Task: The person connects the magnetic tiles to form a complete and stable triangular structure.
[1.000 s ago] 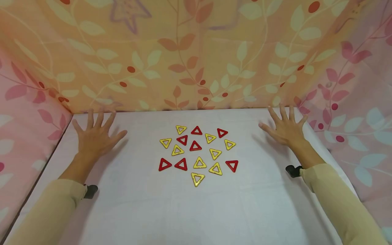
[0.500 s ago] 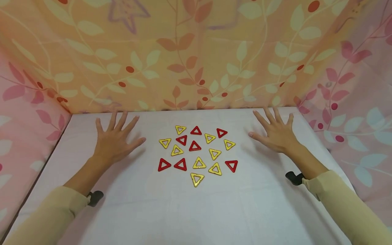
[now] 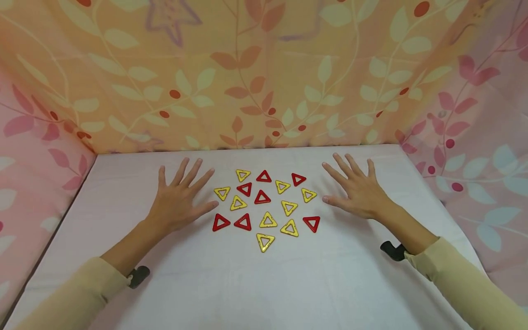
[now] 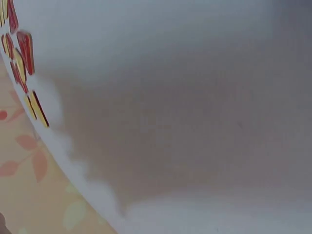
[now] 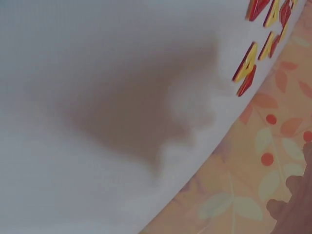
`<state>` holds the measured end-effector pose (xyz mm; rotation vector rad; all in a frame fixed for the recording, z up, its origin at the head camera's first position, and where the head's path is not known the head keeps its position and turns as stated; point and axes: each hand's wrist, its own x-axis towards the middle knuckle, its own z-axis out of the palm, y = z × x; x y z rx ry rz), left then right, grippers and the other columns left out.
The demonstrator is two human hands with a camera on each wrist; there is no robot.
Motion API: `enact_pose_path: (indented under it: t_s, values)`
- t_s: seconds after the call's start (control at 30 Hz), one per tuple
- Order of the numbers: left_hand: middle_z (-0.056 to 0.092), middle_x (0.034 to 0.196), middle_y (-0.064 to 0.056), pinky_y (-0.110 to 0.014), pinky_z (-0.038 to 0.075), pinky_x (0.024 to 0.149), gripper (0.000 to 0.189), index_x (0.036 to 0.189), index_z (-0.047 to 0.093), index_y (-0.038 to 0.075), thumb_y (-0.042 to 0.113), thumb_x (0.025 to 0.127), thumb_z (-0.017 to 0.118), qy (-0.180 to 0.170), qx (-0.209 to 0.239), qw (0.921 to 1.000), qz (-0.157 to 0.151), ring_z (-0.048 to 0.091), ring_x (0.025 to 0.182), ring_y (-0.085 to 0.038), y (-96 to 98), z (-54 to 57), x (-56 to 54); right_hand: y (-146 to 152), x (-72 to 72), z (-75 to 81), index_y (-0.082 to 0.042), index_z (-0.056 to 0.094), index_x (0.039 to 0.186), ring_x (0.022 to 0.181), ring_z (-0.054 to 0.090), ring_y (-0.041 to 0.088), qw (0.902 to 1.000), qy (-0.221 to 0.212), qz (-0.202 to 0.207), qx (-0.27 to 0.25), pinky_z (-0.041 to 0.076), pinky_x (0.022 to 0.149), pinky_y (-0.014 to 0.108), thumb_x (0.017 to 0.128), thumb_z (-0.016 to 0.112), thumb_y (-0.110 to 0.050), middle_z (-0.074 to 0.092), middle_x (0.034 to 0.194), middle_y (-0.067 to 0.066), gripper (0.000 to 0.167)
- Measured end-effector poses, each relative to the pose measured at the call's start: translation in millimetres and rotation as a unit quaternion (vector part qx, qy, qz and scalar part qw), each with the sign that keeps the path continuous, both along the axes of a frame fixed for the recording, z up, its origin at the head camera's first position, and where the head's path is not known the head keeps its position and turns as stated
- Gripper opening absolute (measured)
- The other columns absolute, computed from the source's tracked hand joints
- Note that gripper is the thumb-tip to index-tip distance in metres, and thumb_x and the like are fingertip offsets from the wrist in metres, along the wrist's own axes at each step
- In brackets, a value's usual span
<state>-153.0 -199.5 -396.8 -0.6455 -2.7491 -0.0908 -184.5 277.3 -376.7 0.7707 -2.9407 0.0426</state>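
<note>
Several red and yellow plastic triangles with open centres lie flat and loosely scattered mid-table in the head view, such as a red triangle [image 3: 262, 197] and a yellow triangle [image 3: 266, 242]. My left hand [image 3: 177, 201] is spread left of them, its thumb tip close to a yellow triangle [image 3: 222, 193] and a red triangle [image 3: 221, 222]. On the other side my right hand [image 3: 358, 190] is spread too, fingers straight, nearest a yellow triangle [image 3: 308, 195]. Both hands hold nothing. In the right wrist view, fingers [image 5: 287, 204] show at the lower right edge, with a yellow triangle [image 5: 245, 63] higher up.
A white cloth [image 3: 264, 293] covers the table. Behind it hangs an orange leaf-patterned curtain [image 3: 288, 68], with pink patterned cloth [image 3: 37, 160] along the left side and more pink cloth [image 3: 474, 137] along the right. Black wrist mounts stick out from both cuffs.
Both hands have moved inward toward the triangles and a little nearer the body, the left one farther than the right. Fingers stay spread; the triangles lie as before.
</note>
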Motion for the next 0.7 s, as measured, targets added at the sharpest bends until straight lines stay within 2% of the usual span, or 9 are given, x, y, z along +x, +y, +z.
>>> enact_pose_path:
  t_s: [0.17, 0.3, 0.5, 0.6, 0.7]
  values:
    - [0.023, 0.164, -0.008, -0.07, 0.001, 0.114, 0.084, 0.155, 0.036, 0.025, 0.064, 0.085, 0.059, 0.003, 0.003, 0.9991, -0.043, 0.009, 0.152, -0.031, 13.2, -7.1, 6.3, -8, 7.6, -4.0, -0.034, 0.018, 0.16, 0.151, 0.009, 0.036, 0.9988, -0.028, 0.039, -0.012, -0.004, 0.113, 0.069, 0.087, 0.053, -0.072, 0.006, 0.167, 0.001, 0.089]
    - [0.031, 0.161, -0.009, -0.066, 0.008, 0.115, 0.083, 0.154, 0.04, 0.023, 0.062, 0.084, 0.063, 0.0, 0.016, 0.9973, -0.072, 0.015, 0.151, -0.032, 23.2, -9.3, 13.4, -15, 13.1, -5.0, -0.032, 0.022, 0.159, 0.151, 0.012, 0.034, 0.9962, -0.045, 0.072, -0.024, 0.004, 0.114, 0.068, 0.086, 0.055, -0.072, 0.011, 0.167, 0.003, 0.089]
    - [0.037, 0.158, -0.009, -0.064, 0.015, 0.116, 0.084, 0.154, 0.04, 0.019, 0.06, 0.085, 0.066, -0.034, 0.036, 0.9932, -0.106, 0.025, 0.148, -0.033, 37.8, -10.2, 25.9, -23, 20.1, -8.0, -0.029, 0.026, 0.158, 0.148, 0.023, 0.031, 0.9907, -0.053, 0.119, -0.038, 0.014, 0.117, 0.061, 0.086, 0.061, -0.067, 0.024, 0.163, 0.005, 0.089]
    - [0.038, 0.157, -0.009, -0.062, 0.019, 0.115, 0.084, 0.153, 0.04, 0.017, 0.056, 0.085, 0.069, -0.055, 0.058, 0.9895, -0.12, 0.028, 0.147, -0.031, 44.1, -10.0, 31.5, -26, 23.9, -9.5, -0.029, 0.027, 0.158, 0.146, 0.031, 0.027, 0.9876, -0.069, 0.126, -0.063, 0.021, 0.116, 0.058, 0.083, 0.067, -0.065, 0.031, 0.161, 0.002, 0.092]
    - [0.041, 0.155, -0.009, -0.061, 0.024, 0.114, 0.083, 0.153, 0.041, 0.016, 0.05, 0.084, 0.073, -0.073, 0.088, 0.9847, -0.131, 0.032, 0.145, -0.03, 49.6, -10.5, 36.4, -30, 28.3, -10.1, -0.034, 0.027, 0.157, 0.143, 0.035, 0.023, 0.9825, -0.106, 0.114, -0.102, 0.032, 0.111, 0.058, 0.08, 0.073, -0.062, 0.034, 0.159, -0.004, 0.095]
